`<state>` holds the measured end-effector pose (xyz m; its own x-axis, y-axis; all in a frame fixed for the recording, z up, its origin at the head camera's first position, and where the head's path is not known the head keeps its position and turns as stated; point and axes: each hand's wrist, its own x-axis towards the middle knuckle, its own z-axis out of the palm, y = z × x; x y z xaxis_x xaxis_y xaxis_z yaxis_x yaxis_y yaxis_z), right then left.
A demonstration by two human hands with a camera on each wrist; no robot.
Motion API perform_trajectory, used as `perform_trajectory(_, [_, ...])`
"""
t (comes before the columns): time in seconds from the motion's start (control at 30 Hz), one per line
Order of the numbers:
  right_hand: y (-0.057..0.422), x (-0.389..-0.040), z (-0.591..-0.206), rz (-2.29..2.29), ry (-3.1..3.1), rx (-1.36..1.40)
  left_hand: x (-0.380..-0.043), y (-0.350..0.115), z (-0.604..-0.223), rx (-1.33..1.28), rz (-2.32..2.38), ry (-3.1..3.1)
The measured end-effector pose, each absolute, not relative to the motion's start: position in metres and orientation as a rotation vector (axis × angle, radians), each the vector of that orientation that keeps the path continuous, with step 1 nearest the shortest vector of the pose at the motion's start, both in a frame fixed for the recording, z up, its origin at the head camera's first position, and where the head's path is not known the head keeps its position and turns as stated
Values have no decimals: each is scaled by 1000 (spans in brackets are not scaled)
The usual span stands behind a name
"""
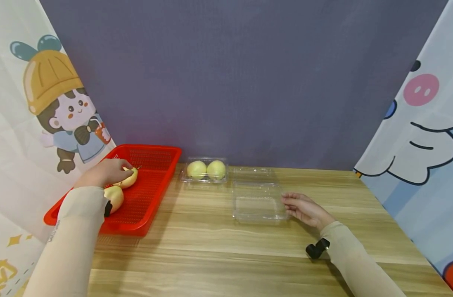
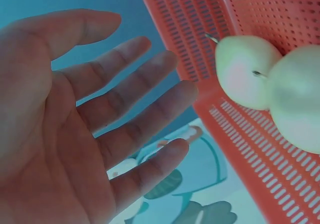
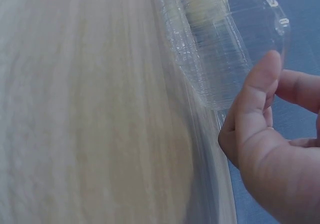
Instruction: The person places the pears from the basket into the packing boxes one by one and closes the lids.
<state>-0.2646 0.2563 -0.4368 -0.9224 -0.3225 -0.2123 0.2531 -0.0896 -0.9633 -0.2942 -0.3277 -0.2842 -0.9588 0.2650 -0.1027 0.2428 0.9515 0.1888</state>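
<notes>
In the head view my left hand (image 1: pixel 109 171) is over the red basket (image 1: pixel 152 206), its fingertips overlapping a yellow pear (image 1: pixel 129 180). The left wrist view shows that hand with fingers extended and spread, nothing in the palm. A second pear (image 1: pixel 115 197) lies nearer me in the basket, partly hidden by the sleeve. On the right, my right hand (image 1: pixel 304 209) pinches the right edge of a clear plastic clamshell box (image 1: pixel 259 202) between thumb and fingers. The box is open, its lid side toward the back, and holds nothing.
Another clear box (image 1: pixel 183 177) with two round yellow-green fruits (image 1: pixel 216 170) stands at the back of the wooden table (image 1: pixel 211 255), between basket and open box. A dark curtain (image 1: pixel 226 82) closes off the back; printed cloths (image 1: pixel 10 123) hang on both sides.
</notes>
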Motion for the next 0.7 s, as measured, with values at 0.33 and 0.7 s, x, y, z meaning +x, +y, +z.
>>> perform_trajectory(0.33, [254,-264,-437,-2064,1826,-59,-298,-345,-290,271,279,2873])
perform_trajectory(0.7, [254,-263,-436,-2058,1830,-70,-296,-361,-295,80,385,2716])
